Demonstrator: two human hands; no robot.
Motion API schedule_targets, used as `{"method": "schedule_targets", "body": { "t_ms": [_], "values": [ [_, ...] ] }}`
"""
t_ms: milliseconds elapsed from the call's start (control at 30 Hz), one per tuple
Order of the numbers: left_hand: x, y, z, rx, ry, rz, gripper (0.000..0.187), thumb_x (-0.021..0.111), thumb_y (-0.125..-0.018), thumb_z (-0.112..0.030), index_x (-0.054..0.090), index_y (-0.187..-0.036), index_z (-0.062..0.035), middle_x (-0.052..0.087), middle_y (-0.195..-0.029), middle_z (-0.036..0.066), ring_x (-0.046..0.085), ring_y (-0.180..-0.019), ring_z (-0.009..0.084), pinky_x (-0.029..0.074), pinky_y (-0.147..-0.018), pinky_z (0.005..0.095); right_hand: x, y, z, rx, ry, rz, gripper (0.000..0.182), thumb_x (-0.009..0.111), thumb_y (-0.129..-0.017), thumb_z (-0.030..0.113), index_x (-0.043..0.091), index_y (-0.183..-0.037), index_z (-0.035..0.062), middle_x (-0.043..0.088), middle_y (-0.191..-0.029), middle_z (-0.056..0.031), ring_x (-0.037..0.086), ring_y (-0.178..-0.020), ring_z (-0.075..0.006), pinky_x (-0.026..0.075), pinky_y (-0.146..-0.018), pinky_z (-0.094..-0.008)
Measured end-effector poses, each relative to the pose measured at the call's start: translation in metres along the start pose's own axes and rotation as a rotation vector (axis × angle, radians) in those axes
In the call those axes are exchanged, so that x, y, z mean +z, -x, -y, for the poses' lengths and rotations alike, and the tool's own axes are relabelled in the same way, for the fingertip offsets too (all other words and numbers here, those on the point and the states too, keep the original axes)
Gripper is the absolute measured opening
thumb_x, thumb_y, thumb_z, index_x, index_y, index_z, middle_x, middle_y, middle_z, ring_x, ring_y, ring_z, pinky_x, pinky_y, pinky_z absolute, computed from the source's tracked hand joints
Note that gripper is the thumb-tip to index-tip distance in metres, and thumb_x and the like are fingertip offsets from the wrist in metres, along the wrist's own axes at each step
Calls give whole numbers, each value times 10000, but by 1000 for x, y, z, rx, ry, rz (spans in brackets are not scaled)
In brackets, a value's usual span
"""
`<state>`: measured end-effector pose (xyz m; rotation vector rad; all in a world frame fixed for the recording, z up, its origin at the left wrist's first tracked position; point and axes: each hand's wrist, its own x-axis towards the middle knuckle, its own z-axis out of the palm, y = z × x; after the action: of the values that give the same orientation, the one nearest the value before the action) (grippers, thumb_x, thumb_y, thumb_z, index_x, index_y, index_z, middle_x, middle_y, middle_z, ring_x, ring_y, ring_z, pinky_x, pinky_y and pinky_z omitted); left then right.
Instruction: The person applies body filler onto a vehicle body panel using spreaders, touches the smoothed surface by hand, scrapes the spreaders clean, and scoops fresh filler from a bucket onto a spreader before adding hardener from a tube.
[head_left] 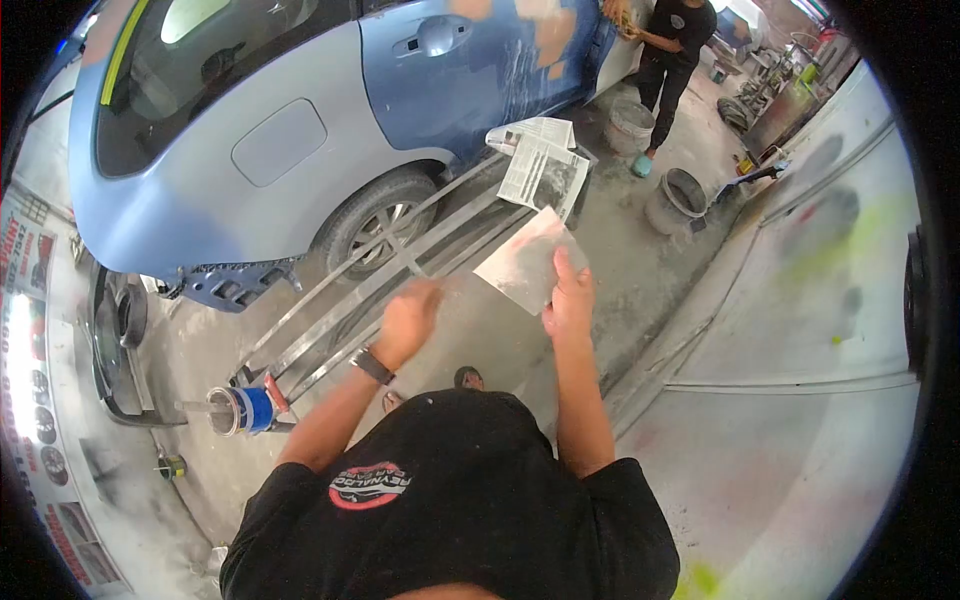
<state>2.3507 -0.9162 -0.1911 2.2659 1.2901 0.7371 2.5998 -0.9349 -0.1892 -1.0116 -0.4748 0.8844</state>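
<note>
My right hand (570, 298) grips a thin, pale square board (528, 262) by its right edge, thumb on top. Greyish-pink smears mark the board's upper face. My left hand (412, 318), with a watch (372, 366) on the wrist, is curled just left of the board and apart from it. Motion blurs its fingers, and what they hold is too smeared to name. Beyond both hands, newspaper sheets (545, 172) lie on the far end of a long metal rack (330, 325). A can with a blue band (255, 408) stands at the rack's near end.
A blue and grey car (310, 110) with patched paint stands along the rack. Another person (672, 60) works at its far side, near a bucket (630, 125). A second bucket (676, 202) sits by the paint-stained wall (800, 290) on my right. A loose bumper (110, 350) leans at left.
</note>
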Motion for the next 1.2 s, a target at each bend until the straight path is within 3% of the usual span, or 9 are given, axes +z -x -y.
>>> {"method": "schedule_targets", "body": {
  "t_ms": [67, 133, 267, 400, 467, 533, 667, 767, 1200],
  "values": [
    [-8, -7, 18, -390, -49, 164, 239, 613, -959, -152, 630, -1160, -23, 696, -1001, 178, 672, -791, 353, 557, -660, 421, 2, 4, 28, -47, 169, 19, 307, 612, -989, 221, 611, -1211, 9, 691, -1030, -90, 653, -837, -195, 526, -704, -351],
    [-1, -12, 21, -758, 863, 36, 212, 611, -971, -191, 634, -1103, -26, 708, -989, 148, 683, -749, 297, 555, -595, 410, 1, 14, 51, -177, 610, 24, 263, 602, -999, 212, 646, -1127, -14, 690, -941, -88, 633, -757, -176, 520, -680, -345],
    [33, -19, -7, -1127, 1645, -60, 281, 611, -980, -279, 611, -1051, -8, 587, -800, 32, 545, -565, 152, 498, -496, 294, 33, 72, 65, -1099, 1186, 588, 164, 613, -941, 159, 657, -966, 3, 614, -779, -147, 600, -663, -290, 497, -623, -392],
    [30, 9, 32, -916, 2060, 608, 362, 581, -997, -356, 618, -1051, 1, 600, -811, 39, 544, -592, 125, 484, -533, 260, -7, 47, -3, -769, 1126, 586, 150, 641, -898, 157, 654, -944, 15, 607, -782, -145, 600, -721, -351, 497, -642, -413],
    [21, -4, 35, -753, 1575, 618, 389, 587, -995, -370, 625, -1077, 9, 638, -873, 65, 571, -667, 124, 488, -590, 261, -28, 27, 4, -351, 1246, 283, 152, 634, -903, 155, 659, -962, 16, 618, -804, -154, 620, -779, -357, 505, -668, -417],
    [-2, -10, 19, -605, 467, 171, 411, 619, -982, -362, 628, -1123, 24, 677, -950, 90, 594, -761, 117, 493, -666, 262, -12, 40, 31, -631, 1202, 553, 169, 620, -916, 157, 664, -997, 16, 639, -849, -173, 626, -827, -375, 511, -705, -421],
    [-24, -28, 24, -205, 447, 256, 492, 702, -913, -334, 613, -1158, 83, 692, -1074, 160, 613, -1010, 169, 478, -900, 330, -1, 32, 48, -98, 1055, 848, 244, 601, -942, 192, 669, -1101, 19, 676, -1001, -214, 636, -940, -411, 522, -774, -431],
    [-36, -27, 35, -203, 626, 254, 485, 682, -941, -339, 600, -1196, 65, 679, -1140, 141, 625, -1008, 184, 483, -918, 329, -11, 4, 49, -263, 1204, 397, 315, 594, -960, 255, 666, -1184, 46, 676, -1111, -214, 650, -998, -394, 520, -817, -435],
    [-10, -46, -35, -210, 1488, -175, 864, 288, -967, -733, 412, -1448, -27, 564, -1349, 139, 554, -1222, 241, 443, -1047, 380, 84, 71, 1, -692, 1042, 574, 355, 578, -946, 197, 589, -1285, 94, 638, -925, -139, 668, -727, -331, 547, -618, -443]
  ]
}}
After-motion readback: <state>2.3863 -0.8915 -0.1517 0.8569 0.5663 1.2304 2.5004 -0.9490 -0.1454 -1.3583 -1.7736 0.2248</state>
